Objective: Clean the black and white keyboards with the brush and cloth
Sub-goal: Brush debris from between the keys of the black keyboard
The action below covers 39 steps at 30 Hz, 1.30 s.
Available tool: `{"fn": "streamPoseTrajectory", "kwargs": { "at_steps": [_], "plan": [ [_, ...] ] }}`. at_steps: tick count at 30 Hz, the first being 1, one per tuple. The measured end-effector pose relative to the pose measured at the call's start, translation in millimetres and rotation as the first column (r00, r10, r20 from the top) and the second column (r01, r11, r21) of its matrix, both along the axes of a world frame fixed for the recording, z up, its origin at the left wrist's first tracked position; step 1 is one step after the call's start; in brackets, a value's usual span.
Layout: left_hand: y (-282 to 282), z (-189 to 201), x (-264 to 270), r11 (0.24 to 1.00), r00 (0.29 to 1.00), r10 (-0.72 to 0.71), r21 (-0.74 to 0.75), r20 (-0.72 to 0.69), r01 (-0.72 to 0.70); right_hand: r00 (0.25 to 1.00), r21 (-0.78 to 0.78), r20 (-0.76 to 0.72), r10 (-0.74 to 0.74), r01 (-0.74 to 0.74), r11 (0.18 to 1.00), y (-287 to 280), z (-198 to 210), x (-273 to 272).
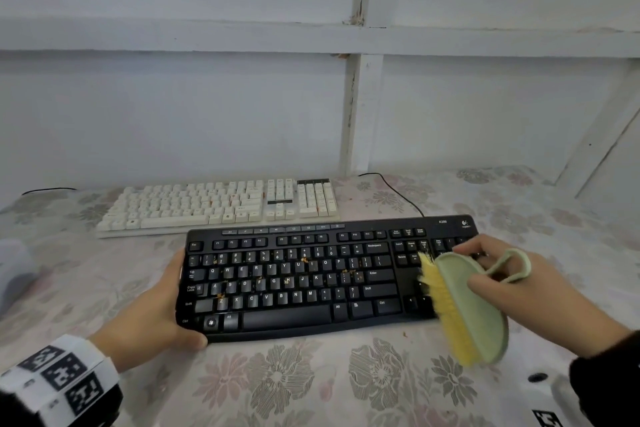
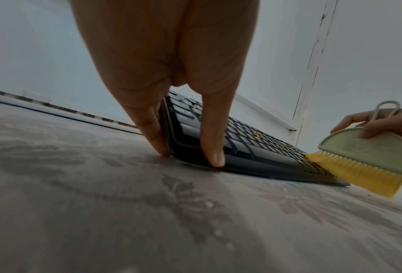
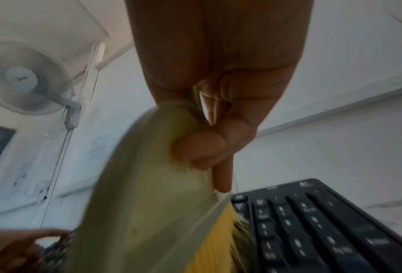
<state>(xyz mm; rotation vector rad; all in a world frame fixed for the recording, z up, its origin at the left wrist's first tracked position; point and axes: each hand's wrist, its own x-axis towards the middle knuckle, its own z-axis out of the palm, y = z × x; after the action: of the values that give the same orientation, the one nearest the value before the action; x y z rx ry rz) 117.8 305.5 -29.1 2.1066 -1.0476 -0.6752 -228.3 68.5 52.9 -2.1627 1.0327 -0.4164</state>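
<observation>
The black keyboard (image 1: pixel 294 288) lies in front of me on the floral tablecloth, with orange crumbs (image 1: pixel 304 260) on its keys. My left hand (image 1: pixel 173 302) holds its left end, fingers along the side edge and thumb on the front corner (image 2: pixel 215 155). My right hand (image 1: pixel 485 270) pinches a brush (image 1: pixel 474 308) with a pale green half-moon handle and yellow bristles. The bristles touch the keyboard's right end by the arrow keys (image 2: pixel 316 160). The white keyboard (image 1: pixel 214 204) lies behind, untouched. The right wrist view shows the brush (image 3: pixel 153 194) blurred above the black keys (image 3: pixel 312 230).
A black cable (image 1: pixel 398 194) runs back from the keyboards toward the white panelled wall (image 1: pixel 207 97). A pale blurred thing (image 1: pixel 14 270) sits at the table's left edge; I cannot tell what it is. A wall fan (image 3: pixel 26 77) hangs high up.
</observation>
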Motion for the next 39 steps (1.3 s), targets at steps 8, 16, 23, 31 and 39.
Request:
{"fn": "streamPoseTrajectory", "kwargs": {
  "at_steps": [8, 16, 23, 31, 39],
  "plan": [
    [0, 3, -3, 1.000, 1.000, -0.011, 0.010, 0.017, 0.011, 0.977, -0.121, 0.191, -0.099, 0.124, 0.985, -23, 18, 28],
    [-1, 4, -4, 1.000, 1.000, -0.006, 0.005, 0.014, 0.006, 1.000, -0.046, 0.009, -0.025, 0.026, 0.999, 0, -6, 6],
    [0, 2, -2, 1.000, 1.000, -0.006, -0.015, 0.006, 0.006, 0.984, -0.092, 0.165, -0.069, 0.085, 0.992, -20, 18, 13],
    [0, 2, -2, 1.000, 1.000, -0.012, -0.005, 0.021, 0.012, 0.989, -0.106, 0.150, -0.009, 0.025, 0.994, -18, 9, 40],
    [0, 0, 0, 1.000, 1.000, -0.005, 0.003, 0.016, 0.005, 0.997, -0.013, 0.023, 0.068, -0.067, 0.998, 3, -6, 18]
  ]
}}
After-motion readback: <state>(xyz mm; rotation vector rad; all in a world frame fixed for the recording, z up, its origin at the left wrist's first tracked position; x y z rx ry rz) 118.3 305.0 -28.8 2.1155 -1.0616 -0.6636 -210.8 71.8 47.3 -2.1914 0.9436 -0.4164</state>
